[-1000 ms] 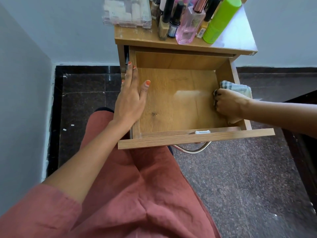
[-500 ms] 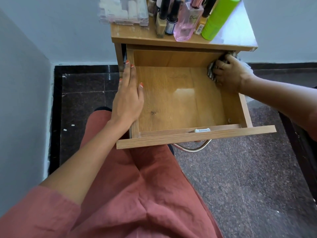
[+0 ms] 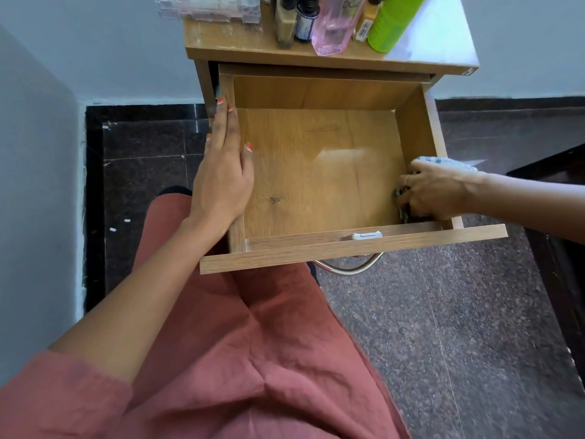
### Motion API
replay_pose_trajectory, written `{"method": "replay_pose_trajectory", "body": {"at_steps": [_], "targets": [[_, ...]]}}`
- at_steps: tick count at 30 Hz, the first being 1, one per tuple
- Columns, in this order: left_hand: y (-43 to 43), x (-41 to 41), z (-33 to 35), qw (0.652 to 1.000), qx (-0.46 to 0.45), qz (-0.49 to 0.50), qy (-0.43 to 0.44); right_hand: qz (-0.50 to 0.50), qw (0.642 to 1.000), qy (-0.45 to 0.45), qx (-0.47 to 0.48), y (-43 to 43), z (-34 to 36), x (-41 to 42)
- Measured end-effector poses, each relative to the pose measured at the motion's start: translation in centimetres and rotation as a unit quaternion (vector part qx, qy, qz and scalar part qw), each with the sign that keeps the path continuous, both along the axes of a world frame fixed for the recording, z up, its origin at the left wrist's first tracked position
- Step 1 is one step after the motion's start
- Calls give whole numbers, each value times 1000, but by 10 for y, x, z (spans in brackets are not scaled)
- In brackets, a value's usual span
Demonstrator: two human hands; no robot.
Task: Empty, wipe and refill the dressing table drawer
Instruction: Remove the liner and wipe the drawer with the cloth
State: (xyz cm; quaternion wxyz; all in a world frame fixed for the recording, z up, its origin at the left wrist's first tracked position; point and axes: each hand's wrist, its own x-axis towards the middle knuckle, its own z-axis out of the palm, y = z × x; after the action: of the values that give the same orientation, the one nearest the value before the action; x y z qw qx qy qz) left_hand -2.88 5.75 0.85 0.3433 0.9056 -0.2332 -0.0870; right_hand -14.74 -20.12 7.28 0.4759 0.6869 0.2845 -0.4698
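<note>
Drawer (image 3: 316,185) of the dressing table (image 3: 234,42) stands pulled out over the person's lap. The right hand (image 3: 433,191) reaches in over the right wall, near the front right corner, its fingers curled round a bunched cloth (image 3: 449,161). The cloth sits under the palm, pressed against the inside of that wall. A pale checked fold of it shows above the wrist, over the wall's top edge, and a darker crumple shows below the fingers, just beside the front panel. The left hand (image 3: 223,172) lies flat along the top edge of the left wall, fingers straight and together, pointing towards the back, thumb inside the drawer, gripping nothing. On the table top behind the drawer stand a green bottle (image 3: 392,23), a pink bottle (image 3: 335,30) and a clear organiser (image 3: 209,7). A curved metal handle (image 3: 348,270) shows under the front panel.
</note>
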Motion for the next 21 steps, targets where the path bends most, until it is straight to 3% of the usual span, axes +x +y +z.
{"method": "replay_pose_trajectory", "body": {"at_steps": [7, 10, 12, 14, 16, 21], "targets": [[-1, -2, 3, 1000, 2, 2, -8, -47, 999, 3, 10, 5, -3, 2], [-1, -2, 2, 1000, 3, 4, -18, -43, 998, -48, 18, -3, -6, -5], [-1, -2, 2, 1000, 7, 5, -22, -72, 986, -130, 76, -14, -5, -9], [-2, -2, 1, 1000, 10, 5, -24, -68, 929, -292, 219, -27, -5, -15], [-2, -2, 0, 1000, 9, 4, -27, -165, 834, -401, 341, -37, -10, -21], [-1, -2, -2, 1000, 8, 5, -29, -370, 667, -513, 393, -24, -16, -32]]}}
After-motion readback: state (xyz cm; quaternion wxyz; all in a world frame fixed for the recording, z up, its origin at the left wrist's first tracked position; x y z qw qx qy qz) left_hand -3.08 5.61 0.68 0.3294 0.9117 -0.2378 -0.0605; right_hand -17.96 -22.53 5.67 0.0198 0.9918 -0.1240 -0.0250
